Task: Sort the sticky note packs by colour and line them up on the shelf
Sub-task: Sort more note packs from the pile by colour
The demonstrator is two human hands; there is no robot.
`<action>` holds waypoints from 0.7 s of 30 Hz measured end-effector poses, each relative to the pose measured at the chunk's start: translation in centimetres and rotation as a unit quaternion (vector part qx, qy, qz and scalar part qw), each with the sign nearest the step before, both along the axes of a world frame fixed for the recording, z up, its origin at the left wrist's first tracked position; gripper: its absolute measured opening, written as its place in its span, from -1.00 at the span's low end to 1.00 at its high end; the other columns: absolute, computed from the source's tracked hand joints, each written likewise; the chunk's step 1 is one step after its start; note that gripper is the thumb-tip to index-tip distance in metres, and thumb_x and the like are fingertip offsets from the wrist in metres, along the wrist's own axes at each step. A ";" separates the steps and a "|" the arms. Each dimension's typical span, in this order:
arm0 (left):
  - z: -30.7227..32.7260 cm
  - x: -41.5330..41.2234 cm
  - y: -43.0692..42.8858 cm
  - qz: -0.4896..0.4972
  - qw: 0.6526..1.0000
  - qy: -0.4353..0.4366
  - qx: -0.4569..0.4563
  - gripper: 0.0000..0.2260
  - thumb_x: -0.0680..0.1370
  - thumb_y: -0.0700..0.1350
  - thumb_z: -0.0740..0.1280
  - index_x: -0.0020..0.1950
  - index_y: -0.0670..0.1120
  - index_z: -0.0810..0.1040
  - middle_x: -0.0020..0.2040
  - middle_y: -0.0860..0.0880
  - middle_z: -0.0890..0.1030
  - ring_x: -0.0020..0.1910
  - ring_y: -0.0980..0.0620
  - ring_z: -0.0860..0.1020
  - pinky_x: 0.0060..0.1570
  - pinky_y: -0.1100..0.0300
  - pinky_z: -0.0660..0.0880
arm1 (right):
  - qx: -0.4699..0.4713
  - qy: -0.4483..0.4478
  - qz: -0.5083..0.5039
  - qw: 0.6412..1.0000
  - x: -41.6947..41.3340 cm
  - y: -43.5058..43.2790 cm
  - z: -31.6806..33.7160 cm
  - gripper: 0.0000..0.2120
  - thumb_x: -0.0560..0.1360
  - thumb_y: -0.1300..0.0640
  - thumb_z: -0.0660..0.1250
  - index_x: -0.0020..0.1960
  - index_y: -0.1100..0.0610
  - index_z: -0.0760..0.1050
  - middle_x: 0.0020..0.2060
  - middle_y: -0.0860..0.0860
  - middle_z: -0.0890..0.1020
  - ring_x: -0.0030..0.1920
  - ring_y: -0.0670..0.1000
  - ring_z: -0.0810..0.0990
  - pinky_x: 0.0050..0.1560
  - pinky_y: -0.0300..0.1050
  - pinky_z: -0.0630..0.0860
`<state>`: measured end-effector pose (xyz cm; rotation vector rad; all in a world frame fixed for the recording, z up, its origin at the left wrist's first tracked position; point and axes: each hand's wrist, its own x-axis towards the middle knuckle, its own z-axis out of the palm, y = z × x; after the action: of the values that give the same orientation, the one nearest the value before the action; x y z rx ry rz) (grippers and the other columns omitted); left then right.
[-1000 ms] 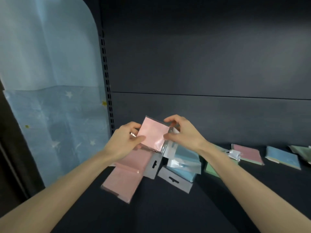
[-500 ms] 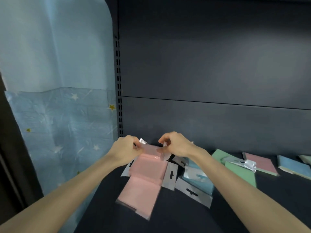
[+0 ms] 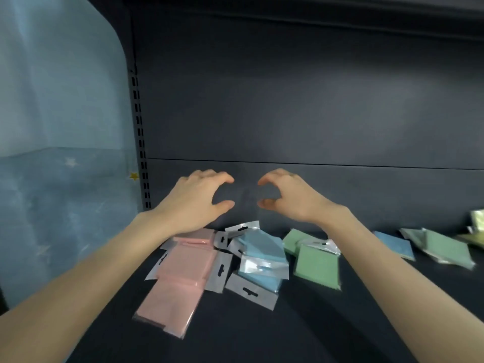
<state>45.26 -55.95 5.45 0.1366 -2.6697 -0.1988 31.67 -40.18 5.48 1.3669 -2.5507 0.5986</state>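
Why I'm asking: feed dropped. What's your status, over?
Left hand, right hand open, empty. Pink packs, blue packs, green packs grouped; loose packs right. Nothing blocking.

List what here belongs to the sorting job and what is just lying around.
Job: pink packs, blue packs, green packs, a lone blue pack and more green packs farther right, the shelf, left hand and right hand, both holding nothing.
Just around: starred blue sheet, slotted upright.
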 end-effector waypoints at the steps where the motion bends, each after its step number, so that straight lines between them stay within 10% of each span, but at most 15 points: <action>1: 0.4 -0.2 1.2 -0.008 1.000 0.010 -0.006 -0.56 0.55 0.08 0.26 0.41 0.04 0.32 0.37 0.03 0.40 0.36 0.00 0.32 0.33 0.02 0.25 | -0.004 0.007 -0.010 1.000 -0.1 1.5 0.3 -0.53 0.49 0.03 0.36 0.35 0.10 0.38 0.35 0.06 0.36 0.36 0.07 0.34 0.29 -0.15 0.27; 21: -2.4 -9.2 33.0 -0.079 0.994 0.019 -0.067 -0.54 0.58 0.10 0.18 0.45 0.06 0.19 0.33 0.06 0.35 0.31 0.02 0.29 0.28 0.13 0.19 | 0.050 -0.004 -0.151 0.987 -5.6 36.5 -2.1 -0.51 0.51 0.01 0.31 0.39 0.08 0.30 0.35 0.02 0.32 0.32 0.11 0.36 0.28 0.03 0.37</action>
<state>36.10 -22.97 3.05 -0.1198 -2.6462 -0.0703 26.11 -3.65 3.39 0.9752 -2.7517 0.4266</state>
